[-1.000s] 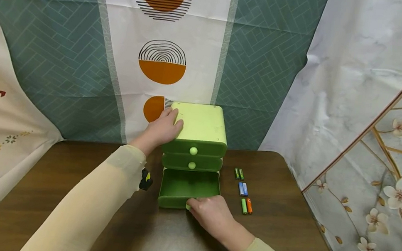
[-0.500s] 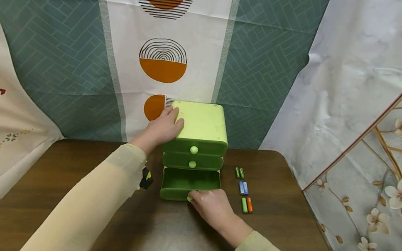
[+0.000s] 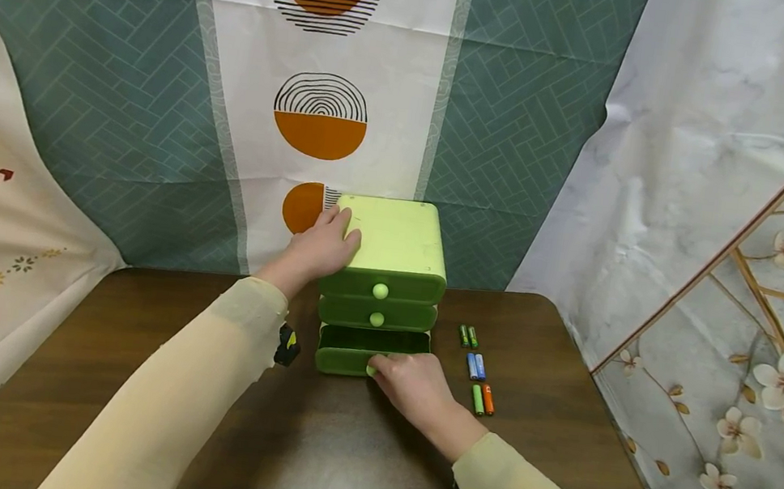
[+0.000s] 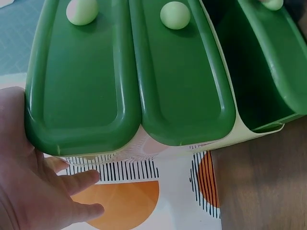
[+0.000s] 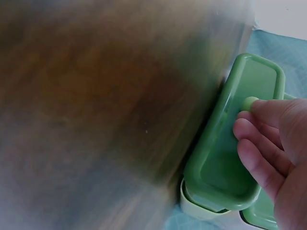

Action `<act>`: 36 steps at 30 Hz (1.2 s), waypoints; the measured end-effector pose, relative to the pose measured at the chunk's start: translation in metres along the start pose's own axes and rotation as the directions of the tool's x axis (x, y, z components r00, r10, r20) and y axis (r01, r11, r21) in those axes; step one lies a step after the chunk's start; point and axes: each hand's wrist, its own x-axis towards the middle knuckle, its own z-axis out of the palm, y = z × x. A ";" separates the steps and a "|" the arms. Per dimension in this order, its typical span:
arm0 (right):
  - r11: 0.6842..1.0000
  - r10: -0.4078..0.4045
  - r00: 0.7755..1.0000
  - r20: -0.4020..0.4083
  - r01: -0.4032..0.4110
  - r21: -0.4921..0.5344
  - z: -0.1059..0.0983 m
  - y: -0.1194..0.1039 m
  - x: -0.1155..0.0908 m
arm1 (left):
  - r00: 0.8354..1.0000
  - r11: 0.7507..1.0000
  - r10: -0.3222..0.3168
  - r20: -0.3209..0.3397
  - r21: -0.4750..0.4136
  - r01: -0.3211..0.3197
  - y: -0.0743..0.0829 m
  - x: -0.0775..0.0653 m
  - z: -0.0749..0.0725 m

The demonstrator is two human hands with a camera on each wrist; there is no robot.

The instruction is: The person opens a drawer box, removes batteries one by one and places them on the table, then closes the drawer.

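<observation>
A small green three-drawer cabinet (image 3: 401, 233) stands at the back of the table. My left hand (image 3: 320, 248) rests on its top left edge, and in the left wrist view the fingers extend along its side. The bottom drawer (image 3: 339, 361) is partly pulled out, while the two drawers above it sit closed. With thumb and fingers, my right hand (image 3: 415, 384) pinches the round light-green knob (image 5: 248, 103) of that bottom drawer. Only a dark strip of the drawer's inside shows from above.
Right of the cabinet lie a pair of small green batteries (image 3: 469, 336), two blue batteries (image 3: 476, 366), a light-green battery (image 3: 478, 400) and an orange battery (image 3: 488, 400). Patterned cloth (image 3: 520, 154) hangs behind the brown wooden table (image 3: 543, 451).
My right hand has pushed the bottom drawer inward by its knob, so less of its inside shows. The left hand stays in place on the cabinet.
</observation>
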 end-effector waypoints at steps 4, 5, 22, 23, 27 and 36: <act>1.000 0.007 1.000 0.004 -0.007 -0.004 0.003 0.003 0.005 | 1.000 1.000 0.003 0.014 -0.003 -0.003 0.000 0.000 0.000; 1.000 0.007 1.000 0.007 -0.007 -0.009 0.004 0.004 0.006 | 1.000 1.000 0.005 0.016 -0.003 -0.005 0.000 0.000 -0.001; 0.997 0.066 0.997 0.035 -0.065 -0.050 0.010 0.017 0.022 | 1.000 1.000 0.010 0.027 0.013 -0.011 -0.004 0.006 0.001; 0.996 0.068 0.997 0.037 -0.066 -0.052 0.010 0.017 0.023 | 1.000 1.000 0.009 0.028 0.013 -0.010 -0.005 0.006 0.001; 0.995 0.074 0.996 0.046 -0.071 -0.063 0.013 0.019 0.025 | 1.000 1.000 0.007 0.028 0.006 -0.007 -0.006 0.006 0.000; 0.994 0.093 0.995 0.029 -0.091 -0.053 0.018 0.023 0.029 | 1.000 1.000 0.009 0.019 0.000 -0.009 -0.004 0.006 0.000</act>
